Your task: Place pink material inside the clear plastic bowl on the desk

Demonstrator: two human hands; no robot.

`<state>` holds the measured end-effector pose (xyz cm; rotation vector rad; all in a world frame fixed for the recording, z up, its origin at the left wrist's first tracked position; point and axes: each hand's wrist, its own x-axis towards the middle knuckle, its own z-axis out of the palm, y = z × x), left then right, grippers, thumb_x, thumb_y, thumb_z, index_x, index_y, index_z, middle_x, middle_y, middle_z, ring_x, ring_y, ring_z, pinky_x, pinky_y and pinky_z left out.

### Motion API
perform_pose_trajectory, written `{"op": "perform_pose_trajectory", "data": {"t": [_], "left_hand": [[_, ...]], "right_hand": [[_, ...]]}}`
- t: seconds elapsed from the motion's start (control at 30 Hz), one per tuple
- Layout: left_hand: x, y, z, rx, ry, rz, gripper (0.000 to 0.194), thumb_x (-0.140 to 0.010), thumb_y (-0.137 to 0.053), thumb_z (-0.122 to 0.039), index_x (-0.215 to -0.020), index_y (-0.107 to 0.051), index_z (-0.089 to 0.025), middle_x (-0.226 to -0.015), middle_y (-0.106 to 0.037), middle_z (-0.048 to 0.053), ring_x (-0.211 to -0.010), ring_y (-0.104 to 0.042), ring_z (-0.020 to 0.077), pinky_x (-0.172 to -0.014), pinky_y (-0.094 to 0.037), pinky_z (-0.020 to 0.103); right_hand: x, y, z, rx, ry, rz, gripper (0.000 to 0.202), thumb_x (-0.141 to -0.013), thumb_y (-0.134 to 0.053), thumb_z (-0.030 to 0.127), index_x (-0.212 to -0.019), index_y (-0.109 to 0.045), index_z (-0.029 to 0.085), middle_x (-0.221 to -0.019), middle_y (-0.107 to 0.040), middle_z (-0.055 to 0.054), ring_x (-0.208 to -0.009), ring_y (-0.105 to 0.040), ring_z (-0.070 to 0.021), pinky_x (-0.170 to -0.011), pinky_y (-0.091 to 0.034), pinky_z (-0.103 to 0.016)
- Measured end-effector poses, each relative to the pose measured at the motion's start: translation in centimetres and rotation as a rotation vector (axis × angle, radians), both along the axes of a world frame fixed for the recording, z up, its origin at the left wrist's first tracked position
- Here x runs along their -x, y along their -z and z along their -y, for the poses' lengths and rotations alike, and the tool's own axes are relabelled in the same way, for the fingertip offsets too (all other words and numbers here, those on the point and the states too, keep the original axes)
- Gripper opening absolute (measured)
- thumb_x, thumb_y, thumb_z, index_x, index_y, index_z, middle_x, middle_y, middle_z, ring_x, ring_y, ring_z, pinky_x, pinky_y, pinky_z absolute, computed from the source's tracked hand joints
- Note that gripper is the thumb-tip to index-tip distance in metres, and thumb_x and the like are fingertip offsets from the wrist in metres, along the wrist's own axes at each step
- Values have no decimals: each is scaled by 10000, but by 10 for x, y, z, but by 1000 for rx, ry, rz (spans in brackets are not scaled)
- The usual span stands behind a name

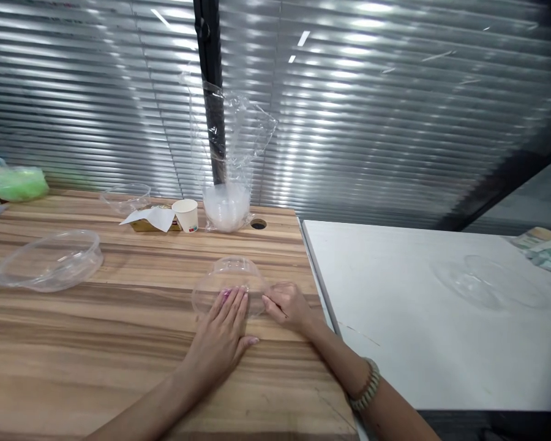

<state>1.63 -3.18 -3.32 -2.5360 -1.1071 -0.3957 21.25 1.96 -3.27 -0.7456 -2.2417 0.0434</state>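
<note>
A clear plastic dome lid point(229, 277) lies on the wooden table point(119, 343) in front of me. My left hand point(223, 334) rests flat on the wood, its fingertips touching the lid's near rim. My right hand point(287, 306) is curled at the lid's right edge, fingers pinching the rim. A beaded bracelet point(365, 386) sits on my right wrist.
A clear plastic bowl point(50, 260) lies at the left. At the back stand a paper cup point(186, 215), a napkin on a small box point(152, 218), another clear bowl point(126, 197) and a plastic bag of stacked containers point(227, 184). A white table point(417, 331) adjoins on the right, with clear lids point(487, 282).
</note>
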Motion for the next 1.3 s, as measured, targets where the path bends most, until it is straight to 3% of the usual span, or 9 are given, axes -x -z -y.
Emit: {"op": "perform_pose_trajectory", "data": {"t": [0.3, 0.43, 0.6, 0.83, 1.0, 1.1, 1.3], "left_hand": [[-6, -8, -3, 70, 129, -16, 605, -907, -380, -453, -1339, -346, -30, -1387, -385, 200, -1309, -328, 300, -1055, -301, 440], [1, -16, -11, 3, 180, 24, 451, -913, -434, -315, -1290, -419, -69, -1330, -475, 162, -1251, -424, 267, -1030, -368, 426], [24, -32, -27, -159, 335, 124, 257, -900, -419, -115, -1125, -543, -121, -1106, -650, 83, -1114, -551, 227, -1012, -407, 475], [33, -44, -28, -247, 369, 338, 151, -852, -516, -71, -999, -525, -105, -1133, -612, 144, -1215, -462, 244, -944, -490, 431], [33, -39, -29, -322, 373, 293, 9, -854, -538, -138, -860, -543, -143, -913, -673, 62, -964, -613, 181, -891, -515, 392], [28, -35, -26, -306, 400, 215, 73, -873, -501, -152, -825, -555, -150, -784, -666, 30, -792, -628, 144, -840, -522, 356], [19, -33, -7, -279, 534, 113, 171, -872, -431, -97, -810, -568, -179, -655, -619, 0, -662, -598, 123, -739, -528, 300]], "right_hand": [[-4, 0, 6, 204, -25, -102, 423, -924, -301, 274, -526, -408, 177, -483, -458, -8, -467, -410, -108, -509, -291, -243], [-4, 1, 9, 416, -31, -231, 455, -915, -332, 331, -499, -422, 171, -470, -467, -5, -455, -419, -101, -505, -312, -232], [-4, 2, 9, 734, 20, -463, 488, -877, -378, 376, -467, -526, 157, -436, -477, -5, -439, -421, -99, -485, -325, -223], [-6, -1, 11, 1090, -94, -652, 431, -787, -469, 398, -428, -542, 171, -332, -327, 27, -339, -238, -75, -392, -186, -229], [-4, -6, 10, 1189, -150, -752, 371, -710, -520, 380, -399, -532, 177, -316, -308, 35, -338, -226, -70, -403, -176, -227], [-4, -8, 8, 1228, -192, -804, 350, -664, -531, 374, -377, -504, 176, -314, -311, 37, -350, -240, -70, -421, -197, -227], [-8, -12, 8, 1288, -270, -857, 318, -600, -580, 332, -352, -453, 179, -307, -280, 51, -351, -207, -58, -428, -195, -225]]}}
